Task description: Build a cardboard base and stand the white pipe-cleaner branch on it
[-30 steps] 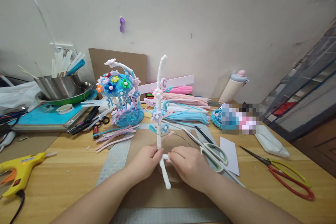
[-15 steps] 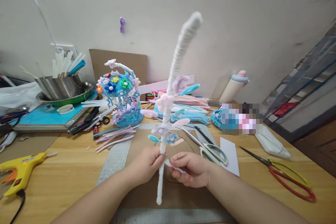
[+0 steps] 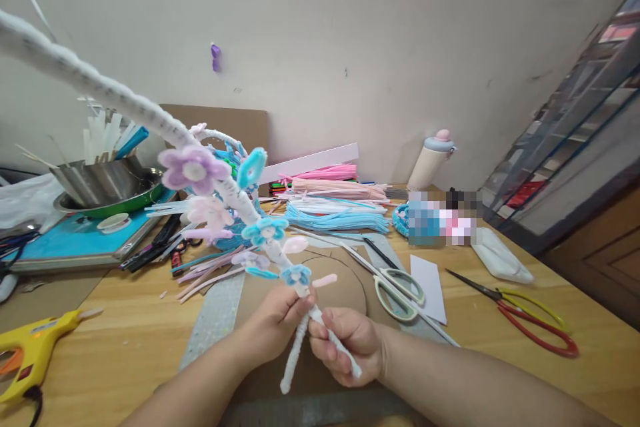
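Observation:
A white pipe-cleaner flower stem (image 3: 239, 200) runs slantwise from the upper left down to my hands. Purple, pale pink and blue fuzzy flowers with small leaves are fixed along its lower half, and its base splits into two prongs. Just above the split, my left hand (image 3: 275, 320) is closed around the stem. My right hand (image 3: 353, 343) has its fingers wrapped on the right prong (image 3: 345, 349), whose tip sticks out past them. The left prong (image 3: 293, 363) hangs free between the hands. Behind the stem, a blue flowered pipe-cleaner piece is partly hidden.
Pipe-cleaner bundles (image 3: 337, 217) lie at the back. White-handled scissors (image 3: 400, 293) rest on the cutting mat (image 3: 215, 320), near red-and-yellow-handled scissors (image 3: 530, 317). A yellow glue gun (image 3: 37, 347) is at left, with a metal bowl (image 3: 100, 180) behind. A bottle (image 3: 433, 160) stands back right.
The stem has swung from nearly upright to leaning far left and closer to the camera. My right hand has moved slightly down and now wraps a prong. The view has shifted a little.

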